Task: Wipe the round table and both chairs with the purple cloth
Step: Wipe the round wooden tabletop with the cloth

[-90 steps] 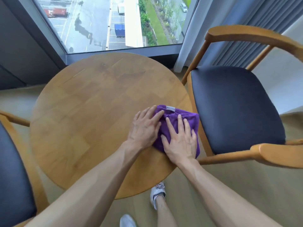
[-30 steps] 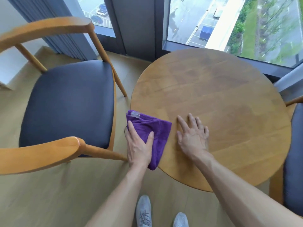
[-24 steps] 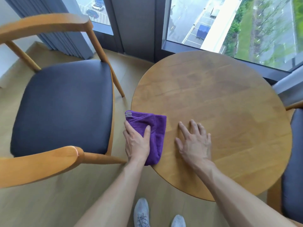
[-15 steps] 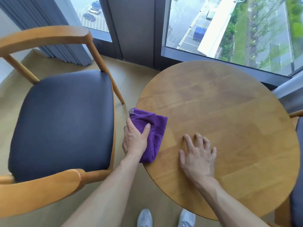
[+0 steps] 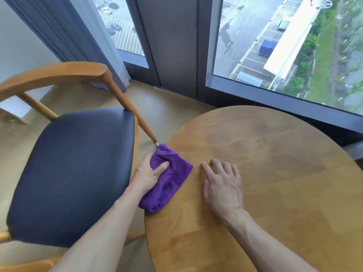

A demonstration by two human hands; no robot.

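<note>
The purple cloth (image 5: 170,181) is folded and draped over the left rim of the round wooden table (image 5: 275,173). My left hand (image 5: 150,174) grips the cloth at the table's edge, thumb on top, fingers wrapped under it. Flat on the tabletop just right of the cloth lies my right hand (image 5: 223,186), fingers spread and holding nothing. A wooden armchair with a dark padded seat (image 5: 72,173) stands to the left, its seat almost touching my left hand. The second chair is out of view.
Floor-to-ceiling windows (image 5: 275,42) with a dark frame run behind the table. Grey-blue curtains (image 5: 64,36) hang at the back left. The chair's curved wooden back rail (image 5: 53,74) arcs above its seat. Light wooden floor (image 5: 169,107) shows between the chair and the window.
My left hand has slid the cloth further along the table's left rim, away from me, bunching it. The view has tilted up and left; my right hand stays flat on the table.
</note>
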